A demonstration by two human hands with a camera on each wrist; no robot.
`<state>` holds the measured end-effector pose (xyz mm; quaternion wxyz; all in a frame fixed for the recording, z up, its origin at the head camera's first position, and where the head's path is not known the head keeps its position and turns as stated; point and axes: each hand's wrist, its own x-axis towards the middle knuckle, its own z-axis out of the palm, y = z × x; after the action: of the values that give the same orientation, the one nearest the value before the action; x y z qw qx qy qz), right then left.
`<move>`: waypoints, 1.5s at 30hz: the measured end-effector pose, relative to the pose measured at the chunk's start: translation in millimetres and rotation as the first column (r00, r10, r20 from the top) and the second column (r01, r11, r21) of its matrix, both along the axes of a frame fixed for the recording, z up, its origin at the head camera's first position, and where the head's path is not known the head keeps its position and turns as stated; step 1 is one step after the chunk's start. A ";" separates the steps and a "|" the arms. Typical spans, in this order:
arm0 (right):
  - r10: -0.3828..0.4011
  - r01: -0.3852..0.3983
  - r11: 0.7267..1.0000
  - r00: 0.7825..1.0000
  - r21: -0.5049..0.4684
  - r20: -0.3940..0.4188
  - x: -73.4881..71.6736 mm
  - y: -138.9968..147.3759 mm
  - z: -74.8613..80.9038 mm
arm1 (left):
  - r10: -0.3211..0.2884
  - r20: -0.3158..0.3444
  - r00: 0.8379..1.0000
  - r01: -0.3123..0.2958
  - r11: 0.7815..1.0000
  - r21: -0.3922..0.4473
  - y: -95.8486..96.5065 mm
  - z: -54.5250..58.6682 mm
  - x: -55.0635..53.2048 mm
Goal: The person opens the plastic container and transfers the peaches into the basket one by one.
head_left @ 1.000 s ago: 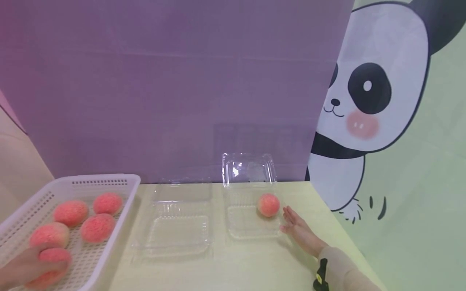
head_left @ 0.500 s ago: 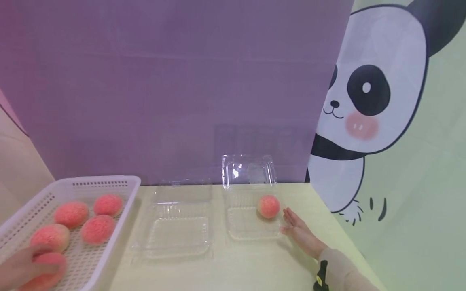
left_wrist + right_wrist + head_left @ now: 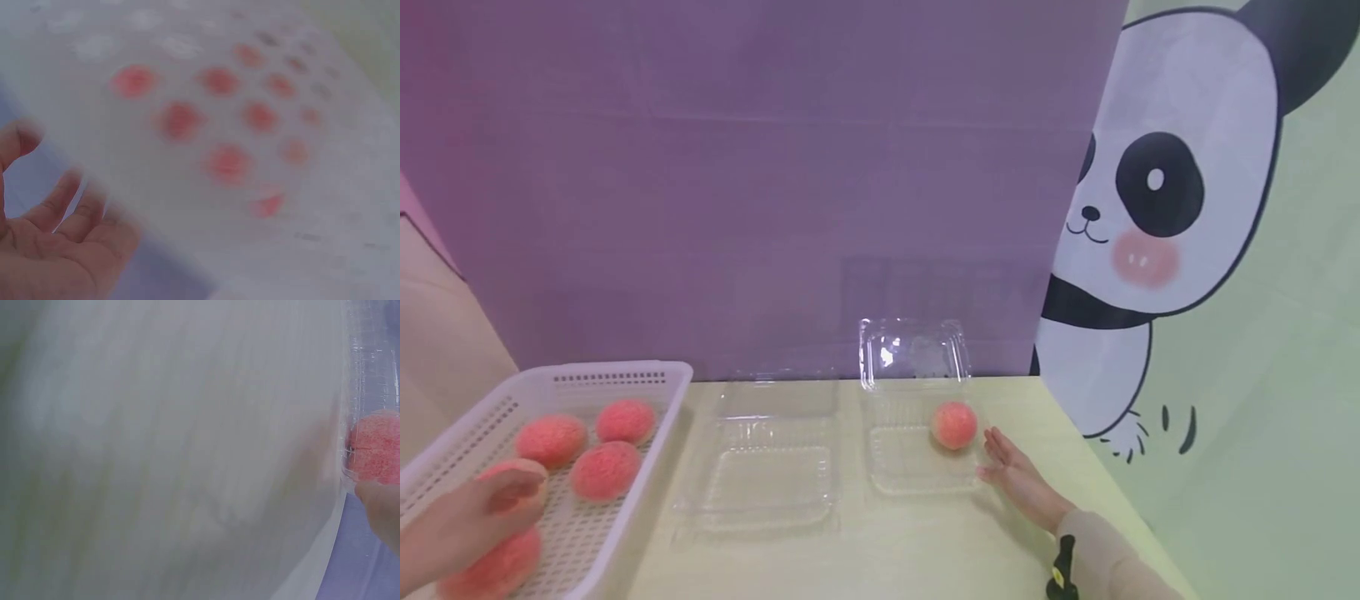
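Observation:
My left hand (image 3: 471, 521) is over the white perforated basket (image 3: 658, 450) at the left, above a peach (image 3: 523, 468) it partly covers. Another peach (image 3: 497, 567) lies just below it. In the left wrist view the fingers are loosely bent, with a gap between thumb (image 3: 19, 140) and fingers and nothing seen held; the basket wall hides part of this. My right hand (image 3: 1018, 479) lies with fingers extended at the right side of a clear clamshell box (image 3: 887, 479), which holds one peach (image 3: 955, 425). The right wrist view shows that peach (image 3: 378, 450) through the box wall.
A second clear clamshell box (image 3: 767, 500) stands between the basket and the first box, lid raised. More peaches (image 3: 606, 471) lie in the basket. A purple curtain (image 3: 775, 208) hangs behind the pale table (image 3: 880, 550), and a panda print (image 3: 1202, 167) is at the right.
My left hand has shifted up from the nearest peach, leaving it lying in the basket, and is now over the peach behind it. The right hand has not moved.

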<state>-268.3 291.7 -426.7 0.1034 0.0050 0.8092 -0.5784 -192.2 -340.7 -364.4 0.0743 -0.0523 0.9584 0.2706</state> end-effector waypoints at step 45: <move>-0.026 0.026 1.000 1.000 0.013 0.007 1.8 -2.3 0.8 | -0.461 -0.253 0.850 0.524 0.705 0.478 365.3 -1.1 -31.9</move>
<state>-266.5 289.4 -426.0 0.0987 0.0180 0.8125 -0.5743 -224.1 24.6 -365.5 0.1002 0.2441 0.8267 0.4969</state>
